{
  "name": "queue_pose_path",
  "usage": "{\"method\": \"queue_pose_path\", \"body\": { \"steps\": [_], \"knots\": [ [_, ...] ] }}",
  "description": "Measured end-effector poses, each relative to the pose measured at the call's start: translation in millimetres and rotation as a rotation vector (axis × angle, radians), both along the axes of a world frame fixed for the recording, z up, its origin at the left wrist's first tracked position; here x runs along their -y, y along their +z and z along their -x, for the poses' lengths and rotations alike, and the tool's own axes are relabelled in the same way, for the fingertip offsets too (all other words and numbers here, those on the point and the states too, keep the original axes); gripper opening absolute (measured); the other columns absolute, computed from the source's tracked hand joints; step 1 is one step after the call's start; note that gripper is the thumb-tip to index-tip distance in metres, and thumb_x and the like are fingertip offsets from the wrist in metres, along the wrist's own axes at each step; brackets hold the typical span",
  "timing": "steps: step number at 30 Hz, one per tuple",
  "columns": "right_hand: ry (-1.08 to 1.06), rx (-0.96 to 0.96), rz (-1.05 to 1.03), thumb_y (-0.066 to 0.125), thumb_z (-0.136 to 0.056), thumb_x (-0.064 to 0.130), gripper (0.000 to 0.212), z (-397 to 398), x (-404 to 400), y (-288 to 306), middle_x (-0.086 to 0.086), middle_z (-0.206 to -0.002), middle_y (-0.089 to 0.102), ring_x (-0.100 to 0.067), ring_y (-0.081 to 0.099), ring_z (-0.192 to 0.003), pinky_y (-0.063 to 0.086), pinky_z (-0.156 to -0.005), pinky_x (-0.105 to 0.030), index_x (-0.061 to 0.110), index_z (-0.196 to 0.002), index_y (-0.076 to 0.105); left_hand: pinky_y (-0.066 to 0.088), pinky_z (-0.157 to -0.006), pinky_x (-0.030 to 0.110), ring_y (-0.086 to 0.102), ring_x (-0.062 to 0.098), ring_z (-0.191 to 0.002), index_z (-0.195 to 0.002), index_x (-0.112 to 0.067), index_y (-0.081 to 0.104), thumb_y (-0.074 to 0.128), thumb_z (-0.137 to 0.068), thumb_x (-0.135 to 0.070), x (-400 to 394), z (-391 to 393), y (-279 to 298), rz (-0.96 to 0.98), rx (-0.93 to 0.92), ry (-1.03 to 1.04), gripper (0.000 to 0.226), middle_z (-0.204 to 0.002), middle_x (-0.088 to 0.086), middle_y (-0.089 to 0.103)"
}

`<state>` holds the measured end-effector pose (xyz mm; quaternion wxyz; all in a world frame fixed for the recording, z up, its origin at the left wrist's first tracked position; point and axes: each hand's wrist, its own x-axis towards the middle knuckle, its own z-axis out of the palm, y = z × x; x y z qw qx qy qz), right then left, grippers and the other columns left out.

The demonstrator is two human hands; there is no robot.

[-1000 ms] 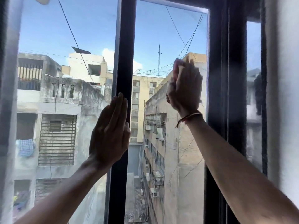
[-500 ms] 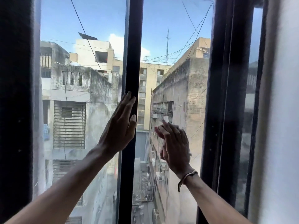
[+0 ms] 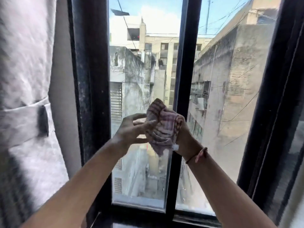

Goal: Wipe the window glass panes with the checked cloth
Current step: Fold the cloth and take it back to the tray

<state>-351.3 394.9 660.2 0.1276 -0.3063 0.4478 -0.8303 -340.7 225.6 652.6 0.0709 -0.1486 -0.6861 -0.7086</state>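
Note:
The checked cloth [image 3: 162,127], pink and white, is bunched up in front of the window's dark middle bar [image 3: 182,83]. My right hand [image 3: 184,134] grips it from the right side, a red thread band on the wrist. My left hand [image 3: 133,129] is just left of the cloth, fingers spread and curled, fingertips touching its folds. Both hands are held off the glass. The left pane [image 3: 139,71] and the right pane [image 3: 230,79] stand on either side of the bar and show buildings outside.
A thick black frame post [image 3: 92,96] borders the left pane. A white curtain with a tie-back [image 3: 24,112] hangs at the far left. Another black frame [image 3: 271,112] closes the right side. The bottom rail [image 3: 148,209] runs below the panes.
My left hand has come off the middle bar and my right hand off the right pane. Both now meet at the cloth in front of the bar. The view has swung left and down.

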Motion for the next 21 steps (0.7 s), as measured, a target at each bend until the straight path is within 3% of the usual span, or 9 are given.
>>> {"method": "queue_pose_path", "body": {
  "steps": [2,5,8,9,11,13,15,18,21],
  "knots": [
    [-0.033,0.094,-0.116,0.033,-0.107,0.064,0.075,2,26,-24,-0.014,-0.101,0.082,-0.025,0.08,-0.091,0.068,-0.085,-0.034,0.005,-0.103,0.08,0.066,-0.064,0.037,0.077,0.029,-0.088,-0.12,-0.01,0.064,0.08,-0.087,-0.018,28,-14,-29,-0.075,0.017,0.127,0.038,-0.105,0.014,0.077],
    [0.004,0.219,-0.299,0.037,-0.098,0.078,0.086,-8,65,-78,-0.016,-0.122,0.079,-0.03,0.077,-0.112,0.064,-0.1,-0.042,0.006,-0.119,0.08,0.06,-0.049,0.027,0.071,0.011,-0.063,-0.096,-0.015,0.063,0.08,-0.086,-0.014,72,-41,-87,-0.168,0.098,0.308,0.019,-0.08,0.002,0.073],
    [0.001,0.263,-0.46,0.069,-0.093,0.038,0.062,-19,94,-147,-0.025,-0.143,0.066,-0.04,0.066,-0.129,0.054,-0.112,-0.049,-0.001,-0.14,0.063,0.058,-0.046,0.027,0.067,0.013,-0.06,-0.092,-0.019,0.061,0.078,-0.086,-0.01,108,-71,-154,-0.246,0.225,0.483,0.019,-0.079,0.001,0.069],
    [-0.038,0.256,-0.523,0.076,-0.088,0.019,0.056,-24,105,-176,-0.029,-0.142,0.066,-0.043,0.067,-0.128,0.055,-0.109,-0.05,-0.002,-0.138,0.063,0.058,-0.047,0.026,0.068,0.012,-0.059,-0.093,-0.02,0.062,0.076,-0.087,-0.01,120,-86,-181,-0.258,0.282,0.527,0.018,-0.079,0.0,0.07],
    [-0.059,0.252,-0.636,0.076,-0.084,-0.008,0.045,-36,116,-225,-0.032,-0.126,0.072,-0.038,0.077,-0.106,0.064,-0.09,-0.04,-0.006,-0.128,0.068,0.059,-0.051,0.026,0.069,0.008,-0.057,-0.091,-0.023,0.064,0.074,-0.088,-0.01,135,-112,-229,-0.274,0.378,0.553,0.016,-0.077,-0.003,0.072],
    [-0.001,0.304,-0.714,0.072,-0.083,-0.018,0.04,-54,125,-278,-0.024,-0.107,0.076,-0.022,0.078,-0.077,0.065,-0.067,-0.026,-0.01,-0.123,0.069,0.059,-0.057,0.028,0.068,0.011,-0.064,-0.089,-0.021,0.065,0.079,-0.08,-0.013,144,-144,-283,-0.258,0.486,0.577,0.017,-0.077,-0.001,0.073],
    [0.003,0.372,-0.799,0.072,-0.081,-0.02,0.039,-75,129,-327,-0.02,-0.097,0.076,-0.015,0.075,-0.066,0.063,-0.06,-0.021,-0.013,-0.119,0.069,0.055,-0.059,0.027,0.065,0.014,-0.069,-0.102,-0.016,0.06,0.083,-0.074,-0.013,148,-176,-336,-0.217,0.609,0.598,0.036,-0.086,0.004,0.07],
    [-0.002,0.47,-0.917,0.073,-0.079,-0.023,0.037,-111,137,-408,-0.029,-0.104,0.077,-0.026,0.072,-0.085,0.062,-0.071,-0.027,-0.014,-0.115,0.072,0.053,-0.048,0.016,0.067,0.005,-0.064,-0.118,-0.015,0.052,0.082,-0.079,0.002,152,-220,-413,-0.166,0.796,0.634,0.052,-0.091,0.002,0.071],
    [0.017,0.586,-1.026,0.074,-0.081,-0.022,0.036,-147,151,-488,-0.045,-0.119,0.069,-0.035,0.063,-0.098,0.058,-0.087,-0.044,-0.021,-0.116,0.068,0.057,-0.053,0.018,0.069,0.02,-0.079,-0.124,-0.013,0.055,0.077,-0.083,0.007,163,-255,-489,-0.131,0.998,0.608,0.051,-0.104,0.015,0.075]
  ]
}}
